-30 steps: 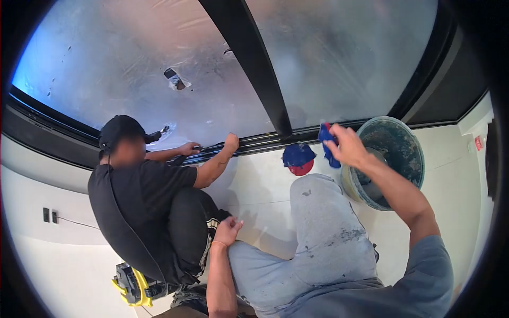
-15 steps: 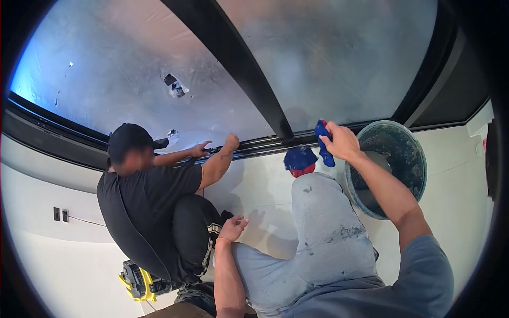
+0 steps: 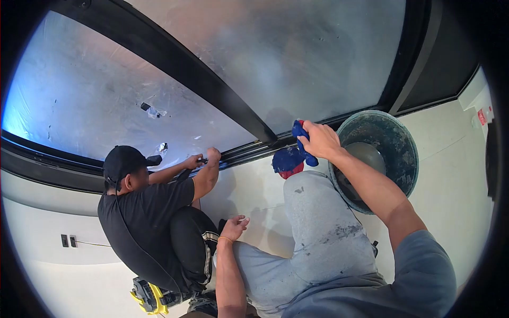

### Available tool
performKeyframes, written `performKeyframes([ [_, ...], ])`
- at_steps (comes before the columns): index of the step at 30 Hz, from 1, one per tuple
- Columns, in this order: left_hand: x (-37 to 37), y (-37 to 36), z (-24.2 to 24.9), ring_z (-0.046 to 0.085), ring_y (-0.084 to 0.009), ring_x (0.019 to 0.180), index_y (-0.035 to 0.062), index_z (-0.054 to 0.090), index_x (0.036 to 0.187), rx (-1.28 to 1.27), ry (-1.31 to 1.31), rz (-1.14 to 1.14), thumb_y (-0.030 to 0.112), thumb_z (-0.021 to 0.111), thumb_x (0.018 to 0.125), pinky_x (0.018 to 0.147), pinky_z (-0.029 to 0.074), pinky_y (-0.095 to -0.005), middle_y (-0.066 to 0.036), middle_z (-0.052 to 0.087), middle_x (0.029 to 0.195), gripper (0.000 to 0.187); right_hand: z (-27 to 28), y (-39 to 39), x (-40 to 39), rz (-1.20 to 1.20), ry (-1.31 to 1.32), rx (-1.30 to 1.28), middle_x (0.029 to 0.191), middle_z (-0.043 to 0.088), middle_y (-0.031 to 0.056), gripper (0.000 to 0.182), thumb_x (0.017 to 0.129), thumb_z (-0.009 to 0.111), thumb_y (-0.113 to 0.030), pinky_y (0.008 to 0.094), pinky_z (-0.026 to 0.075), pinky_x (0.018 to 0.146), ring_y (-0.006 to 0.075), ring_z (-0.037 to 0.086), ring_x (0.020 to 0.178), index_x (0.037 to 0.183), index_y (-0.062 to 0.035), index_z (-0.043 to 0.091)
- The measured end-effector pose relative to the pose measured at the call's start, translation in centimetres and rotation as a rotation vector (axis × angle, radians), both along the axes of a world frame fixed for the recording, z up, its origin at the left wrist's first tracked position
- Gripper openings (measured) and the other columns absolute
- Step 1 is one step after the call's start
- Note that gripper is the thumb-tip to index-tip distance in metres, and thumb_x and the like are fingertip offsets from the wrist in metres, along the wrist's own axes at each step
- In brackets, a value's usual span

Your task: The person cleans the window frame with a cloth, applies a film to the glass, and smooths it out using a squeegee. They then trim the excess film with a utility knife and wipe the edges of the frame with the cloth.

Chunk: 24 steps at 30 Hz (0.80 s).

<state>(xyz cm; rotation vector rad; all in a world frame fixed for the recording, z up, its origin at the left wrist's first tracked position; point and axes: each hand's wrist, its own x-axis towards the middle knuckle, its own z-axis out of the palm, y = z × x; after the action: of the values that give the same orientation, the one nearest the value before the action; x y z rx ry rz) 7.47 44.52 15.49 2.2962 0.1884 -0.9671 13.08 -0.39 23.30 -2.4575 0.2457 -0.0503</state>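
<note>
My right hand (image 3: 319, 141) grips a blue cloth (image 3: 300, 139) with a bit of red at its top, held by the black window track (image 3: 286, 142). Below the cloth, a blue and red piece (image 3: 288, 160) rests at my right foot, beyond the knee; it looks like fabric, partly hidden by my leg. My left hand (image 3: 234, 228) hangs over my left knee, fingers loosely spread, holding nothing. Right of my raised knee stands a large dark bucket (image 3: 339, 183), its inside smeared and holding greyish water, as far as I can tell.
A co-worker (image 3: 146, 228) in black crouches at my left, both hands at the track with a dark tool (image 3: 202, 160). Behind them sits a yellow and black machine (image 3: 151, 297). Plastic-covered glass panes (image 3: 297, 58) rise in front, split by a black frame post (image 3: 196, 66).
My view has shifted, so the window, bucket and cloth sit further left. My right hand still grips the cloth by the track. The co-worker's hands remain at the track.
</note>
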Motion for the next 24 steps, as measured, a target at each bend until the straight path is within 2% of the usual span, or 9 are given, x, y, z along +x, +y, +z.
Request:
performKeyframes([
  [17,0.0,1.5,-0.9,0.072,-0.0240,0.090,-0.0069,0.058,0.131,-0.023,0.039,0.070,0.042,0.067,0.093,0.075,0.055,-0.0334,-0.019,0.071,0.106,0.063,-0.5,-0.1,0.1,-0.010,0.036,-0.031,0.100,0.070,0.0219,0.036,0.088,0.066,-0.026,0.0512,0.051,0.088,0.0428,0.066,0.097,0.113,-0.0017,0.059],
  [20,0.0,1.4,-1.1,0.072,-0.0234,0.090,-0.0061,0.058,0.131,-0.031,0.048,0.075,0.043,0.068,0.093,0.075,0.055,-0.0335,-0.018,0.071,0.106,0.063,-1.1,0.0,0.3,-0.042,-0.020,-0.045,0.095,0.071,0.0179,0.030,0.088,0.067,-0.027,0.0504,0.051,0.081,0.0404,0.067,0.092,0.106,-0.0038,0.060],
  [24,0.2,1.5,-1.2,0.072,-0.0231,0.090,-0.0056,0.058,0.131,-0.037,0.058,0.085,0.043,0.068,0.093,0.074,0.055,-0.0335,-0.017,0.071,0.106,0.062,-0.5,-0.1,0.1,-0.047,-0.007,-0.043,0.095,0.071,0.0186,0.030,0.088,0.067,-0.026,0.0504,0.051,0.082,0.0404,0.067,0.093,0.106,-0.0036,0.060],
])
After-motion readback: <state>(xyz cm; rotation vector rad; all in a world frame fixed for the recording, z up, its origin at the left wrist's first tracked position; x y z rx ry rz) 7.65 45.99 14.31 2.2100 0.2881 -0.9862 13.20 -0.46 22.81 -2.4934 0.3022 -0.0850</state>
